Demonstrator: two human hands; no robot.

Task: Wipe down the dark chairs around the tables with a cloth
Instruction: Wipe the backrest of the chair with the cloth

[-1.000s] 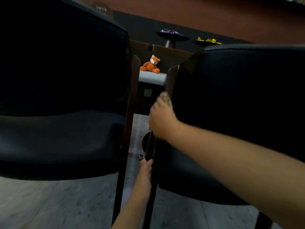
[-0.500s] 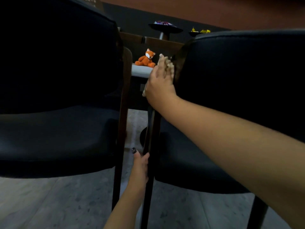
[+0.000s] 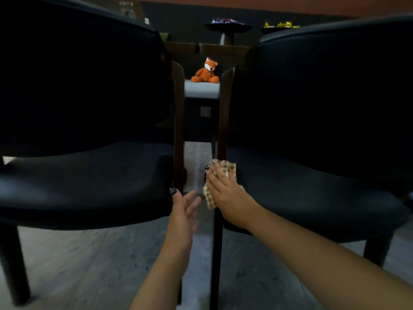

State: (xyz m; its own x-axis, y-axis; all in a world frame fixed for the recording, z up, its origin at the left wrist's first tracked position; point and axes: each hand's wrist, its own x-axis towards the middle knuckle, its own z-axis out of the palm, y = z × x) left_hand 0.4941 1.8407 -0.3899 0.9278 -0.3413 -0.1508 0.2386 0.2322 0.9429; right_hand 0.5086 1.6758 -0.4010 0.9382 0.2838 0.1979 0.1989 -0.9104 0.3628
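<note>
Checked beige cloth (image 3: 220, 175) lies pressed under the right hand (image 3: 225, 193) at about five o'clock from the frame's centre, against the front left corner of the right-hand dark chair (image 3: 312, 153), where the seat meets its dark wooden front leg (image 3: 217, 253). The fingers lie fairly straight and flat over the cloth, pushing it onto the chair rather than curling round it; one edge of the cloth hangs out below the palm at seven o'clock from the hand. The left hand (image 3: 184, 211) is just beside it, at nine o'clock, held in the gap between the two chairs with fingers relaxed and spread, gripping nothing; its thumb, with a dark painted nail, is close to the front right corner of the left-hand dark chair (image 3: 85, 135), though whether it touches cannot be told. Both chairs have dark upholstered seats and backs on dark wood frames and stand side by side on a grey stone floor (image 3: 89, 265). Between their backs, at twelve o'clock, an orange fox plush toy (image 3: 206, 71) sits on a pale table edge (image 3: 201, 90). Further back, at one o'clock, two dark stands (image 3: 228, 27) carry bright wrapped items.
</note>
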